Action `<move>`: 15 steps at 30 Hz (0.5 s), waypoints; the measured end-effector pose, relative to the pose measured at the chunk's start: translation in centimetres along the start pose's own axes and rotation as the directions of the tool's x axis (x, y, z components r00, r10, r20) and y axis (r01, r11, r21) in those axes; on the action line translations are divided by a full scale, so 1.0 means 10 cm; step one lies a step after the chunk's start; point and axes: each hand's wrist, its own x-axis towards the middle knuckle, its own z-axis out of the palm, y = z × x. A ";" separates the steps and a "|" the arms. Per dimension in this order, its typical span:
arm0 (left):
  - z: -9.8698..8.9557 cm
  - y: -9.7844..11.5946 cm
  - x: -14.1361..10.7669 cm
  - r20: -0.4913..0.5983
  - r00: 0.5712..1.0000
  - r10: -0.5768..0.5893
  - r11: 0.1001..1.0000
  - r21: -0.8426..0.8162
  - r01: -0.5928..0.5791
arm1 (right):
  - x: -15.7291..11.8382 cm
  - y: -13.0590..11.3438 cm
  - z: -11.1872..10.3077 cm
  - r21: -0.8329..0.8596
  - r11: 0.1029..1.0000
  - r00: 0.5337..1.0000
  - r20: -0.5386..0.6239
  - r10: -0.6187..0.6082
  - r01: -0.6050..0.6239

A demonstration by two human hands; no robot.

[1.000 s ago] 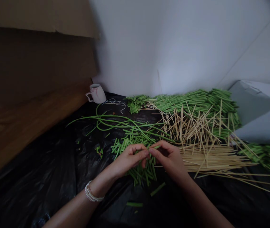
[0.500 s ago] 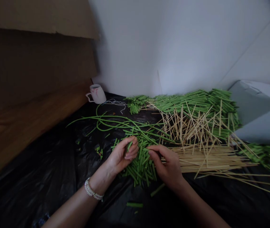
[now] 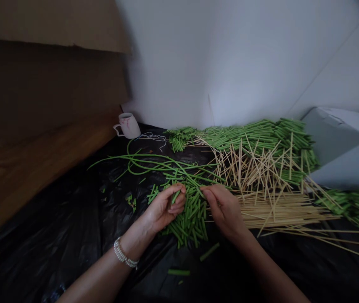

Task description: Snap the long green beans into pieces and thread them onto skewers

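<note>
Curled fingers of my left hand (image 3: 167, 205) hold a short green stem piece (image 3: 175, 196) above a pile of cut green stems (image 3: 187, 225). To its right, my right hand (image 3: 223, 207) is closed, thumb pressed to forefinger, at the right edge of the pile; whatever is between its fingertips is too small to make out. Long uncut green stems (image 3: 148, 156) lie behind the hands. Thin wooden sticks (image 3: 277, 210) lie in a bundle to the right of my right hand, with more sticks crossed loosely behind them.
Rows of green pieces (image 3: 245, 135) lie along the white wall. A white mug (image 3: 129, 126) and white string (image 3: 154, 136) are at the back left. A brown cardboard box (image 3: 50, 84) stands left, a pale box (image 3: 340, 143) right. Black plastic sheet (image 3: 78, 235) lies underneath.
My right hand has moved slightly up and to the right, its thumb and forefinger now pressed together. My left hand has stayed nearly in place, still holding the green piece.
</note>
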 end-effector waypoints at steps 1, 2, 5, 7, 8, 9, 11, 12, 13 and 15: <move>-0.01 0.00 0.00 0.001 1.000 -0.002 1.000 0.001 0.002 | 0.01 0.06 0.00 -0.059 0.998 0.999 -0.040 -0.015 0.012; -0.01 -0.01 0.01 0.000 1.000 -0.005 1.000 0.001 0.005 | 0.01 0.14 0.02 -0.124 0.992 0.996 -0.081 -0.023 0.013; -0.01 -0.02 0.01 -0.002 1.000 -0.005 1.000 0.005 0.006 | -0.01 0.35 0.08 -0.366 0.930 0.998 -0.058 0.008 -0.029; -0.01 -0.03 0.01 0.002 1.000 -0.005 1.000 0.013 0.005 | -0.03 0.44 0.13 -0.509 0.860 0.996 0.050 0.068 -0.033; -0.01 -0.03 0.01 0.005 1.000 -0.004 1.000 0.018 0.004 | -0.04 0.46 0.14 -0.566 0.825 0.990 0.106 0.095 -0.018; -0.01 -0.03 0.01 0.009 1.000 -0.003 1.000 0.021 0.003 | -0.05 0.47 0.15 -0.610 0.792 0.980 0.160 0.117 0.005; -0.02 -0.03 0.01 0.015 1.000 -0.003 1.000 0.021 0.003 | -0.06 0.45 0.15 -0.665 0.746 0.960 0.234 0.152 0.044; -0.02 -0.03 0.02 0.016 1.000 -0.005 1.000 0.020 0.004 | -0.06 0.43 0.15 -0.679 0.732 0.952 0.257 0.169 0.053; -0.02 -0.03 0.02 0.017 1.000 -0.006 1.000 0.019 0.005 | -0.06 0.42 0.15 -0.687 0.725 0.944 0.272 0.186 0.055; -0.02 -0.03 0.02 0.014 1.000 -0.007 1.000 0.021 0.007 | -0.06 0.41 0.14 -0.688 0.723 0.933 0.293 0.210 0.054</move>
